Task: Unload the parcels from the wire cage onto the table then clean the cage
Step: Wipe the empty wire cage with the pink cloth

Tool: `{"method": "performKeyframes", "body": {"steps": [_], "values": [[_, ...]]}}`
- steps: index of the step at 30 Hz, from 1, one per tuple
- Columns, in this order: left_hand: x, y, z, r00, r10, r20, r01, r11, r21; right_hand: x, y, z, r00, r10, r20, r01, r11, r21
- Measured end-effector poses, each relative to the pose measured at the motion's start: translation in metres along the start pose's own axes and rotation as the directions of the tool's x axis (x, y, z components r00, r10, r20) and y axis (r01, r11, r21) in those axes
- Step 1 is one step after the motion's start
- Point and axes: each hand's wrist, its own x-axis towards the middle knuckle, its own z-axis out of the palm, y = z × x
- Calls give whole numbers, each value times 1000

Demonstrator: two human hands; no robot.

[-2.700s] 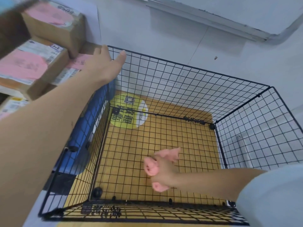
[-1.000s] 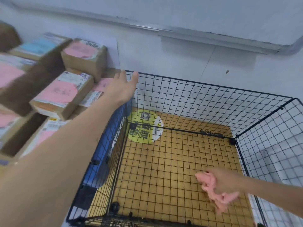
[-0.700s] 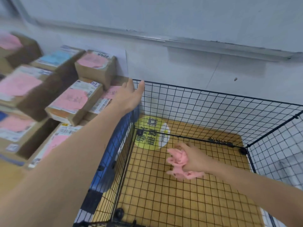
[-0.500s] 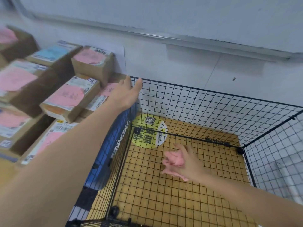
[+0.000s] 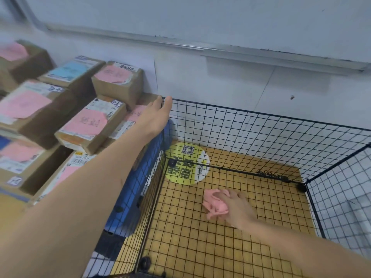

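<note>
Right hand (image 5: 233, 210) was closed on a crumpled pink cloth (image 5: 213, 201), pressing it flat against the mesh floor of the wire cage (image 5: 251, 125), a little right of the floor's middle and nearer the far wall than the near one. No parcel was left inside — only the cloth and the hand. The left hand (image 5: 155, 115) lay open with its fingertips resting on the cage's far-left top corner, apparently steadying the frame. Through the mesh floor showed a tiled yellow surface and a round yellow sticker (image 5: 186, 164) below the far-left corner.

The parcels (image 5: 86, 125) stood stacked on the bench (image 5: 11, 205) just beside the cage's left wall, several bearing pink labels. One seemed to press against the left wall near the steadying hand.

The risks, as I judged them: the cloth could snag on a wire crossing or on the black connectors at the corners, and a hard push might slide the light cage — toward the stacked parcels if the left hand let go. Open room lay across the near and right parts of the floor; the far wall and the right wall closed in the sweep.
</note>
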Motion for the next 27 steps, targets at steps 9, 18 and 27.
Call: {"method": "performKeyframes", "body": {"steps": [9,18,27], "values": [[-22,-18,-11,997,56,60,-57,998,22,40,-67,-70,987,18,-158,79,808,584],[-22,-56,-15,990,-5,143,40,969,-245,80,-186,-157,916,154,-370,299,355,886],[-33,-47,-13,990,127,69,-106,964,-245,82,-186,-134,881,-15,-474,448,351,822]]}}
